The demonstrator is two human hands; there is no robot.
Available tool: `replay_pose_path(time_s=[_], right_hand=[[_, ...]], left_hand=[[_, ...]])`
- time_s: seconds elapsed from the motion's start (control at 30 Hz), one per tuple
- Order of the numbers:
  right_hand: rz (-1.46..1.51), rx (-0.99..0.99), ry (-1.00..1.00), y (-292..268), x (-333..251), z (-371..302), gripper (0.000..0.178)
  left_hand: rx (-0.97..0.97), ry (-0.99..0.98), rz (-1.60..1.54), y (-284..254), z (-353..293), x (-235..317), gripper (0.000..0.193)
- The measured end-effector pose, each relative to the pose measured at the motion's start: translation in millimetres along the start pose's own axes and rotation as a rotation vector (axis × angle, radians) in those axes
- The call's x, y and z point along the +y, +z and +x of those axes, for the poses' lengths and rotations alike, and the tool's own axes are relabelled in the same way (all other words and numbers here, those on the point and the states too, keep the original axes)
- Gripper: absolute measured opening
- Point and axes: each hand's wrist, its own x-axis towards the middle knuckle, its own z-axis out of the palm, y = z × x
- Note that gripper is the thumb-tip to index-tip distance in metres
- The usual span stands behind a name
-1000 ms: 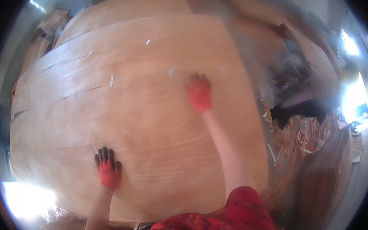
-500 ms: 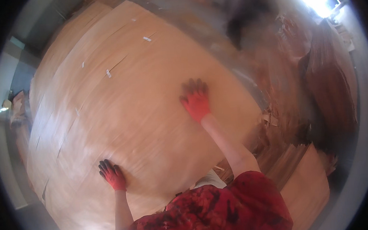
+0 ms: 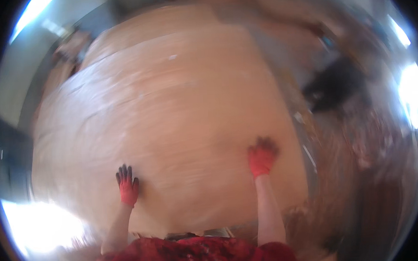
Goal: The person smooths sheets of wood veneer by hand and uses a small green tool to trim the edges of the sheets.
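A broad, light-brown sheet of wood veneer [image 3: 190, 131] lies flat before me and fills most of the view. On its near left part rests my left hand [image 3: 128, 186], in a red glove with dark fingertips, fingers spread and nothing held. My right hand [image 3: 262, 158], gloved the same way, is on or just above the sheet near its right edge. Its fingers are blurred but look stretched out. Toward the far side, a small pale strip [image 3: 172, 57] sits on the veneer, and lines run across the surface.
Beyond the right edge is a dark blurred shape [image 3: 336, 83] I cannot make out. Reddish-brown material [image 3: 371, 150], smeared by motion, lies along the right. Bright light glares at the lower left.
My view has turned, so the sheet appears rotated. My right hand shows lower and further right, closer to the sheet's right edge. The left hand stays near the near left part, fingers still spread.
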Motion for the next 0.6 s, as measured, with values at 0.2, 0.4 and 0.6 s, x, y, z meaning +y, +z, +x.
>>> replay_pose_path(time_s=[0.2,0.4,0.6], right_hand=[[-0.250,-0.163,0.101,-86,-68,-100,0.052],[-0.289,-0.131,-0.019,-55,-73,-128,0.070],[-0.481,0.089,0.045,-89,-158,-184,0.068]], left_hand=[[-0.050,-0.082,0.009,-82,-108,-160,0.059],[0.004,-0.469,0.053,-105,-294,-296,0.060],[0.042,-0.737,-0.052,-94,-431,-396,0.061]])
